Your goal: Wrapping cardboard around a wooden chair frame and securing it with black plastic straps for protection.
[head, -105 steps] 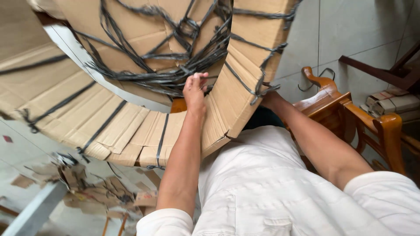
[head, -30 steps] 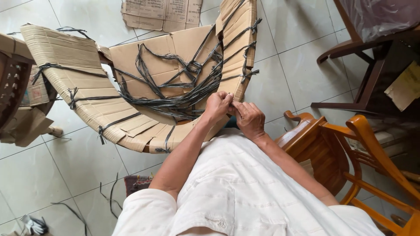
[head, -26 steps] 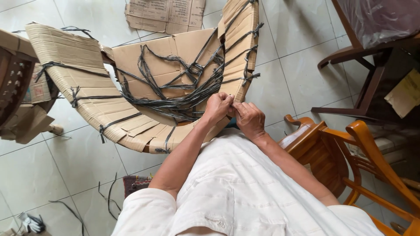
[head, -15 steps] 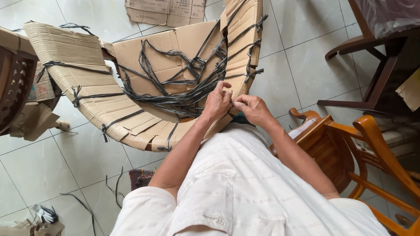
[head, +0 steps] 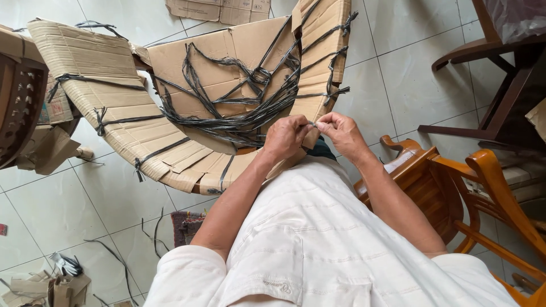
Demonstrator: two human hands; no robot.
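Note:
A curved piece wrapped in brown cardboard (head: 108,108) stands in front of me, bound with black plastic straps (head: 239,116) that cross in a tangle at its middle. My left hand (head: 286,136) and my right hand (head: 340,132) meet at the near edge of the cardboard. Both pinch a thin pale strap end (head: 314,123) between their fingertips. My forearms reach out over my white shirt.
An orange wooden chair (head: 483,193) stands at my right, a dark wooden chair (head: 500,74) behind it. A dark carved piece (head: 17,108) sits at the far left. Loose strap bits and cardboard scraps (head: 62,278) lie on the tiled floor, with flat cardboard (head: 219,8) at the top.
The view has pulled back from close under the cardboard to above it. My hands came together at the cardboard's near edge and shifted slightly right, now pinching the strap end.

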